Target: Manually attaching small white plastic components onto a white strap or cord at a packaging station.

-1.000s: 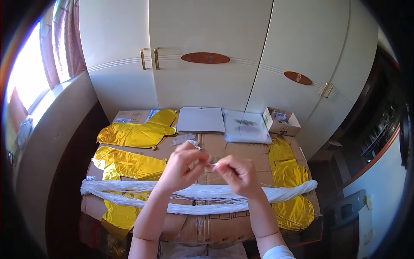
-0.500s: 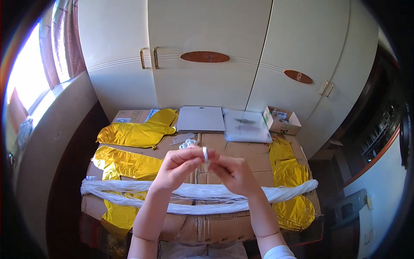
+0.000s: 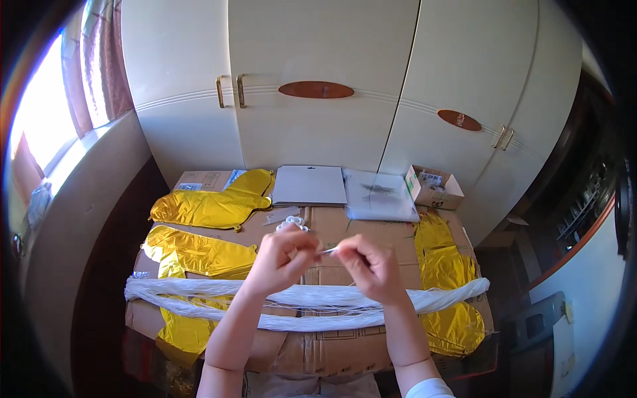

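Between my two hands a short, thin white strip [image 3: 327, 251] is stretched nearly level above the cardboard. My left hand [image 3: 277, 263] is closed, with one end pinched at its fingertips. At the other end, my right hand [image 3: 373, 270] grips it between thumb and bent fingers. The strip is too small to tell its exact kind. Just behind my left hand lies a small pile of white loops [image 3: 292, 221], partly covered by that hand. Below both wrists, a long skein of white string [image 3: 318, 323] lies across the cardboard, passing behind my forearms.
Gold foil balloons [image 3: 202, 207] lie flat at left, with more gold foil [image 3: 448, 265] at right. Along the back are a grey-white flat board [image 3: 309, 185], clear plastic bags [image 3: 379, 194] and a small open box [image 3: 434, 188]. Flattened cardboard [image 3: 345, 351] covers the table; pale cabinets [image 3: 318, 40] stand behind.
My hands have moved slightly apart. The white piece, which stood upright as a small loop between my fingertips, is now drawn out sideways into a thin line.
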`<state>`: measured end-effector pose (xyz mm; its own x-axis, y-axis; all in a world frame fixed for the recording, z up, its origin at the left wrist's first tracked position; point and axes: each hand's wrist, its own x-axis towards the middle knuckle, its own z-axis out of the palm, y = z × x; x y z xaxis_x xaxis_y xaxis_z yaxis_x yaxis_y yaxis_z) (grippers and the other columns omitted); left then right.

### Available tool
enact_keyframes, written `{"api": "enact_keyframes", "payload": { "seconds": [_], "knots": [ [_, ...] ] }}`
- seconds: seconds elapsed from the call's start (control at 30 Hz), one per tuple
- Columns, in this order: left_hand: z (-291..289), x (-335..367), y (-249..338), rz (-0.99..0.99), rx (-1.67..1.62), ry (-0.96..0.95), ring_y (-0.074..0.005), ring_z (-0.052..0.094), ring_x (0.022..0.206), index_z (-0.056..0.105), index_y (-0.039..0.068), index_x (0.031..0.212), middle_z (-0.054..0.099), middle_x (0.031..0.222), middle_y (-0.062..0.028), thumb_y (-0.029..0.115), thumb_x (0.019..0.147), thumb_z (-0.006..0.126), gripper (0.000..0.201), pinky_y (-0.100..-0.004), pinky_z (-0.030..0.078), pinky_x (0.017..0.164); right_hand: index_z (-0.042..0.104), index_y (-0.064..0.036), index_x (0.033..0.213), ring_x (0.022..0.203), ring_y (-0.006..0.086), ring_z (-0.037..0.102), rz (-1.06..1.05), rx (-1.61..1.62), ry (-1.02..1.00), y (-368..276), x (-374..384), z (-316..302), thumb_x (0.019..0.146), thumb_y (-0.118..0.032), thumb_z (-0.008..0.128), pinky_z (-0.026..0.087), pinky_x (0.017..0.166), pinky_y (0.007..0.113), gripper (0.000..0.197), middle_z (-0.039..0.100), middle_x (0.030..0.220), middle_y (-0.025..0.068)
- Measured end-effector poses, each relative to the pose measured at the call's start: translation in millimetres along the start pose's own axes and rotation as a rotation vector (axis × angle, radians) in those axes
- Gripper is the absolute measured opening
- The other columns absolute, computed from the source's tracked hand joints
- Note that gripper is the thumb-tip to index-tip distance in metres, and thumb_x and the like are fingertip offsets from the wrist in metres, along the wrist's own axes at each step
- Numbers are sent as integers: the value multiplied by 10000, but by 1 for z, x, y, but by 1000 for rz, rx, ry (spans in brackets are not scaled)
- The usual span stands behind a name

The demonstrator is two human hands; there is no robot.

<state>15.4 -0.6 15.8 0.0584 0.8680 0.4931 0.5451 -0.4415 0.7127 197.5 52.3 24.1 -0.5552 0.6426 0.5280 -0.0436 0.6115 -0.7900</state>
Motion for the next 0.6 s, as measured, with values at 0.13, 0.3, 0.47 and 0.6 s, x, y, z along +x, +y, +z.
{"api": "enact_keyframes", "payload": {
  "seconds": [0.13,0.3,0.47,0.6],
  "knots": [
    [10,-4,-3,19,-934,-70,-120,493,688,615,-37,900,641,881,-55,9,834,479,158,-265,431,690,590,-39,801,581,253,569,-41,-188,-110,16,7,6,831,-136,560,437,534,311,106,576,678,114],
    [9,1,-2,75,-127,72,-120,536,729,619,-32,922,634,857,-81,19,829,509,153,-257,438,666,582,-43,799,561,265,559,-122,-143,-91,3,0,6,827,-125,569,429,507,317,88,559,637,126],
    [10,-4,3,-30,-841,-36,-138,563,828,619,-45,885,621,856,-71,23,813,532,131,-266,446,650,601,-52,848,566,250,569,-75,-189,8,9,4,4,834,-114,569,445,524,306,72,596,695,115],
    [13,2,7,27,-212,197,-134,540,781,622,-44,872,612,808,-71,13,786,557,122,-275,443,670,614,-32,807,523,160,511,-252,-188,-19,6,0,8,816,-83,589,396,485,264,58,570,655,79]
  ]
}}
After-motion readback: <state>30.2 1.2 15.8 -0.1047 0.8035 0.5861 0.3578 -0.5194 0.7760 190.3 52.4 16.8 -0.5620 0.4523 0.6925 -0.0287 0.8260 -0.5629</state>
